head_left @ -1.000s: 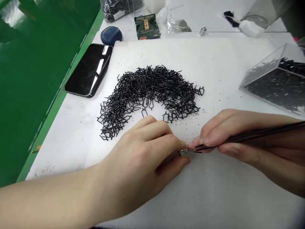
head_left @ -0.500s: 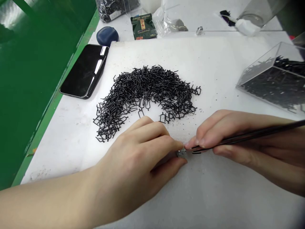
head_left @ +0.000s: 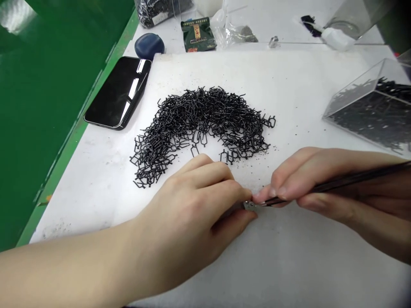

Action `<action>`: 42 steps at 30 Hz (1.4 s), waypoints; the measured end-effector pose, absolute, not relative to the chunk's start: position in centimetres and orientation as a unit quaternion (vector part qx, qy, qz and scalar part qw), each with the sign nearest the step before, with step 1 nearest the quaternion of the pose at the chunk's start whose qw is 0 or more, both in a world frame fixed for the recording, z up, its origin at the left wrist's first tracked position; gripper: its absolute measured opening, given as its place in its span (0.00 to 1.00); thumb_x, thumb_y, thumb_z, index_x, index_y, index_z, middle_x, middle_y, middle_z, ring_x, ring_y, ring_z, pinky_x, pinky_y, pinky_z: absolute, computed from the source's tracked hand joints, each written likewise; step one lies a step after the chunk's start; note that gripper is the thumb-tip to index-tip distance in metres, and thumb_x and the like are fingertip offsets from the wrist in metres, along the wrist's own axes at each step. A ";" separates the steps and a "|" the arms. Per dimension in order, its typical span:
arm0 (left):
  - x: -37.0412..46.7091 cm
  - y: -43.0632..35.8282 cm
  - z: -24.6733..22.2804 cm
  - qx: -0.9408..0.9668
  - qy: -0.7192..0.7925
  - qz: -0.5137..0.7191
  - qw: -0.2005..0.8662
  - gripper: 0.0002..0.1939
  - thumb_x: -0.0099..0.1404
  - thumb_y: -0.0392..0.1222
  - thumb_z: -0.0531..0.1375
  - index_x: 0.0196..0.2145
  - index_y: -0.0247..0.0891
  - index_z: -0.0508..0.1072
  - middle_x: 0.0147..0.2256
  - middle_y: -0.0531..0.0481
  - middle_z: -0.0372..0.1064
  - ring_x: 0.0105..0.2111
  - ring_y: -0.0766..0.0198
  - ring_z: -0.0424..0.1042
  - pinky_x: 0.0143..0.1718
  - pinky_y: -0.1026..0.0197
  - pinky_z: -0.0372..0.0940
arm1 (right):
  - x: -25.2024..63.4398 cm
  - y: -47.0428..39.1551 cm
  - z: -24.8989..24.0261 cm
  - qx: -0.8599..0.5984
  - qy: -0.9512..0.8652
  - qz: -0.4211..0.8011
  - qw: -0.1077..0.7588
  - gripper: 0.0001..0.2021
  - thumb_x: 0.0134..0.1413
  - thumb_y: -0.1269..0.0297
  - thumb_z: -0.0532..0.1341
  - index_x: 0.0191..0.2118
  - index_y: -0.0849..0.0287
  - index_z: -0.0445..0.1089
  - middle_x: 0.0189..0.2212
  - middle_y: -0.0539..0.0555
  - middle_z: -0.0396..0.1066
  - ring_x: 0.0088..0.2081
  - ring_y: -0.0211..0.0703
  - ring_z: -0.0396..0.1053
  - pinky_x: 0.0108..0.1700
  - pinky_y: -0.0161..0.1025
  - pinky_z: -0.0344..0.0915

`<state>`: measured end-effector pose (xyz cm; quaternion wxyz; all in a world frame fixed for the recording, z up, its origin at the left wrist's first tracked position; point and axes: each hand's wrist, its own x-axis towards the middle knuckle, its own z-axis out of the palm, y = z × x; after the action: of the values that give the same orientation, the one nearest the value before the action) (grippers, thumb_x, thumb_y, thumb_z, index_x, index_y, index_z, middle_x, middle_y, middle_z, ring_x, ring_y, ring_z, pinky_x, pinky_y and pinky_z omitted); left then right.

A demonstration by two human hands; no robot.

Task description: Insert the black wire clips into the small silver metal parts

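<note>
My left hand (head_left: 199,209) is closed, pinching a small silver metal piece (head_left: 249,205) with holes between thumb and index finger. Most of that piece is hidden by the fingers. My right hand (head_left: 330,184) grips a pair of black tweezers (head_left: 340,183), whose tips point left and reach the metal piece's right end. Whether the tips hold anything is too small to tell. A fingertip of my right hand lies close to my left fingertips. Beyond both hands, a curved heap of small black wire-like clips (head_left: 205,113) spreads over the white work surface (head_left: 289,265).
A black phone (head_left: 118,92) and a dark blue rounded case (head_left: 149,45) lie at the left. Along the back are a green packet (head_left: 198,35), a clear plastic bag (head_left: 237,34) and a small metal part (head_left: 273,41). A clear box (head_left: 369,109) of black pieces stands at right.
The tweezer tips have drawn nearer to the metal piece; the small dark bent piece seen at them earlier no longer shows clearly. The whole view has shifted slightly. My left hand keeps its pinch.
</note>
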<state>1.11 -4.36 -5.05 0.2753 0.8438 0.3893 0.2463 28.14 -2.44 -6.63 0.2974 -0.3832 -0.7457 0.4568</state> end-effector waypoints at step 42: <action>1.0 -4.5 -4.6 0.847 0.381 0.253 0.272 0.09 0.76 0.31 0.63 0.39 0.29 0.84 0.33 0.48 0.74 0.35 0.61 0.69 0.43 0.57 0.68 | 28.1 -2.4 -6.8 -0.364 -0.761 0.456 0.284 0.09 0.69 0.57 0.67 0.50 0.35 0.81 0.45 0.47 0.84 0.45 0.52 0.84 0.45 0.44 0.84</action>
<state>1.01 -4.46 -4.58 0.2720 0.8469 0.3806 0.2528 28.15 -2.36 -6.75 0.2837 -0.3636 -0.7612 0.4560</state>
